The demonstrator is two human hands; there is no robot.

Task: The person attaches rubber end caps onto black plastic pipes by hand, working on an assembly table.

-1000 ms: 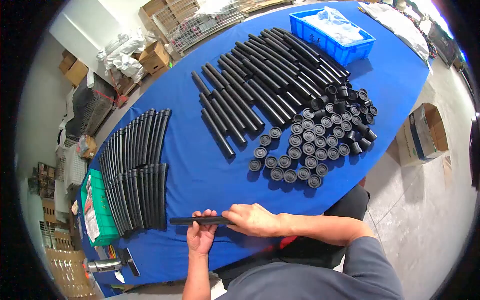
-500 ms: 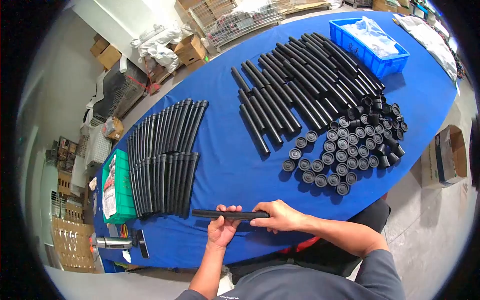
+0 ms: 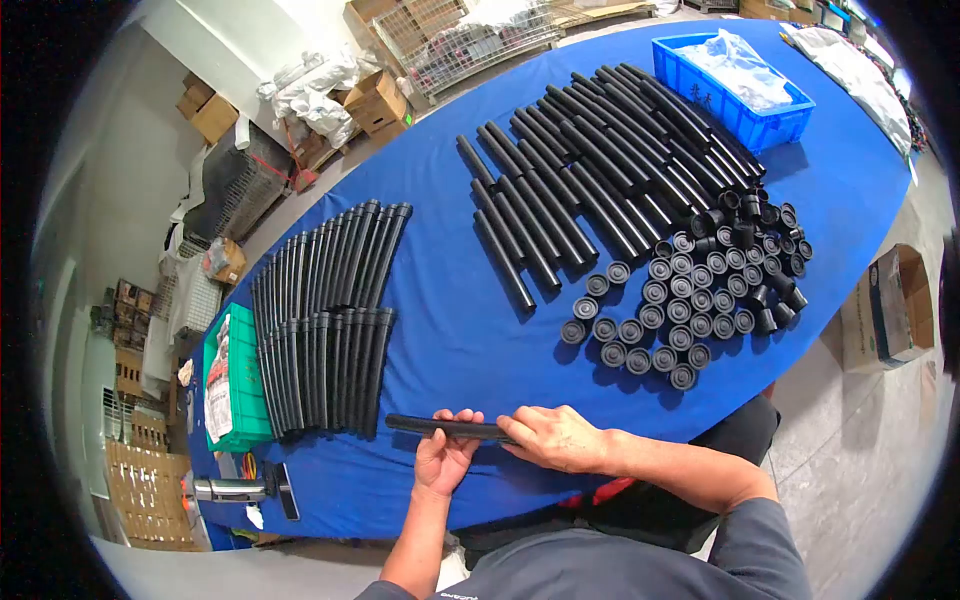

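Note:
A black tube [image 3: 408, 424] lies roughly level across both hands near the table's front edge. My left hand [image 3: 448, 458] is wrapped round its middle, palm up. At the tube's right end my right hand [image 3: 556, 438] is closed, and its fingers cover that end. To the left, several black tubes with wider ends [image 3: 325, 350] lie in two rows. Several plain black tubes [image 3: 530, 215] lie beyond my hands, with many round black caps [image 3: 683, 311] beside them on the right.
A green crate [image 3: 243, 380] stands at the table's left end, near a phone [image 3: 288, 492] and a shiny metal object [image 3: 230, 489]. At the far right is a blue crate [image 3: 790, 122] holding clear plastic bags. An open carton [image 3: 888, 310] stands on the floor at right.
My right hand has turned over the tube's right end, its knuckles now more on top. My left hand keeps its hold. The view has shifted slightly.

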